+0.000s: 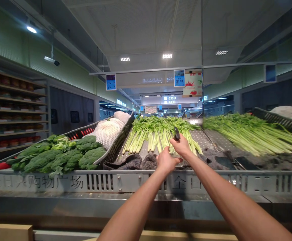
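Note:
My right hand (182, 145) is closed round the upper part of a spray bottle (176, 133), whose black head points up and away from me. Its clear lower part shows only partly between my hands. Lower and to the left, my left hand (166, 160) is wrapped against the bottle's body, thumb pointing right. Just beyond my hands lies a row of celery (158, 134), leaves to the back and pale stalk ends towards me. Dark crumpled cloth (128, 162) runs along the front of the celery.
Broccoli (52, 155) fills the left front, with net-wrapped white produce (108, 129) behind it. A grey slatted crate edge (140, 180) crosses in front. To the right, a mirror panel (236, 87) reflects the celery. Price signs (179, 78) hang above; stocked shelves (12, 110) stand far left.

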`<state>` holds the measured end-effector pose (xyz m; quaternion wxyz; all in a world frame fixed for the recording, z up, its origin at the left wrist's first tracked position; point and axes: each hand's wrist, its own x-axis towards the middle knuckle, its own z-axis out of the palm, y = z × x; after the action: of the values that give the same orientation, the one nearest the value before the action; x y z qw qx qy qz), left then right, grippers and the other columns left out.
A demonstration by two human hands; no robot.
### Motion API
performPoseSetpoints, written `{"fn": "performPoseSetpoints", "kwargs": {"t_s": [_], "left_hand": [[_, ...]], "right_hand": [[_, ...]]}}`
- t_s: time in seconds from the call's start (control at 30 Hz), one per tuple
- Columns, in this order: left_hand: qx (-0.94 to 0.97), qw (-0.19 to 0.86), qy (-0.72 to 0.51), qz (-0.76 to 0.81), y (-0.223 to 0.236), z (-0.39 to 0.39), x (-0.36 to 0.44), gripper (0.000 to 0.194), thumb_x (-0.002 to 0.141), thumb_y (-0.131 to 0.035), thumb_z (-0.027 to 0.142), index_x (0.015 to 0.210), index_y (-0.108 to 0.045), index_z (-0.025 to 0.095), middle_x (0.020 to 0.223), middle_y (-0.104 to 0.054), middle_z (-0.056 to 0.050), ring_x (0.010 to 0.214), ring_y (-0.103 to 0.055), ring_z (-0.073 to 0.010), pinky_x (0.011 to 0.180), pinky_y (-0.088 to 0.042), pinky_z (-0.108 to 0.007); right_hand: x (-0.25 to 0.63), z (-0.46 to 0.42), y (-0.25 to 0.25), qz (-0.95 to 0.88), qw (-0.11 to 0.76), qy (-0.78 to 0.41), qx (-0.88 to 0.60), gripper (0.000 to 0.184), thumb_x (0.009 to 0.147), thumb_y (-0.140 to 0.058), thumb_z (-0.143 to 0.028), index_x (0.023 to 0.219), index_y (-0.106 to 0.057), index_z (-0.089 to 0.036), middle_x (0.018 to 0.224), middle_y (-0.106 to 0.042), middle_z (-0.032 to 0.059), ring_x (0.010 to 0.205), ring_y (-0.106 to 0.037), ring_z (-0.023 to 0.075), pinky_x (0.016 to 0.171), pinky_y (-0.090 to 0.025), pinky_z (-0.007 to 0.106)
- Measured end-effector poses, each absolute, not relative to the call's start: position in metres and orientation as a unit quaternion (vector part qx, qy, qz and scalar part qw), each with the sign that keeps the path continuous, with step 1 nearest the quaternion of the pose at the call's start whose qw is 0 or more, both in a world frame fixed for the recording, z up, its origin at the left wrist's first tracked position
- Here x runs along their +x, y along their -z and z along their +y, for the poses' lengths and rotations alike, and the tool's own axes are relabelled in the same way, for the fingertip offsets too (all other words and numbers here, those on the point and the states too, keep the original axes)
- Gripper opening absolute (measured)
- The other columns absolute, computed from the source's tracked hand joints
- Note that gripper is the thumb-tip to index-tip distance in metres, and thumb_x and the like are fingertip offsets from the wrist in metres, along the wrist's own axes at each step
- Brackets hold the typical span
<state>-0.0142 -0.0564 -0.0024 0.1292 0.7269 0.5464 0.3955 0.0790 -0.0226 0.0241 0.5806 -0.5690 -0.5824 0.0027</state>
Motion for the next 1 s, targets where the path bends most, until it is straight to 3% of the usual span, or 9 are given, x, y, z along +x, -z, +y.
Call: {"fn": "performPoseSetpoints", "kwargs": {"t_s": [0.23,0.43,1.0], "left_hand": [[0.728,0.122,-0.424,0.524,0.000,-0.059,0.003,0.072,0.050,-0.065,0.043,0.113,-0.041,0.019,0.108,-0.055,-0.007,0.099,-0.050,-0.0223,0.079,-0.036,-0.030],[0.743,0.147,-0.407,0.511,-0.002,-0.062,0.023,0.073,0.050,-0.064,0.044,0.114,-0.041,0.018,0.108,-0.055,-0.008,0.097,-0.050,-0.0230,0.079,-0.037,-0.031],[0.773,0.150,-0.438,0.433,0.052,-0.033,0.049,0.066,0.049,-0.066,0.041,0.108,-0.044,0.022,0.102,-0.057,-0.003,0.096,-0.051,-0.0205,0.082,-0.036,-0.030]], "right_hand": [[0.098,-0.031,-0.031,-0.587,0.602,0.000,-0.541,0.022,0.058,-0.047,-0.033,0.072,-0.050,-0.017,0.063,-0.053,-0.0003,0.056,-0.046,0.0131,0.051,-0.033,0.023],[0.119,-0.035,-0.033,-0.553,0.577,0.037,-0.600,0.019,0.058,-0.046,-0.035,0.065,-0.049,-0.018,0.058,-0.051,0.0002,0.054,-0.044,0.0133,0.050,-0.031,0.024],[0.148,-0.023,0.017,-0.550,0.600,0.062,-0.577,0.026,0.059,-0.044,-0.032,0.079,-0.048,-0.017,0.068,-0.054,0.0015,0.060,-0.050,0.0150,0.057,-0.036,0.026]]}}
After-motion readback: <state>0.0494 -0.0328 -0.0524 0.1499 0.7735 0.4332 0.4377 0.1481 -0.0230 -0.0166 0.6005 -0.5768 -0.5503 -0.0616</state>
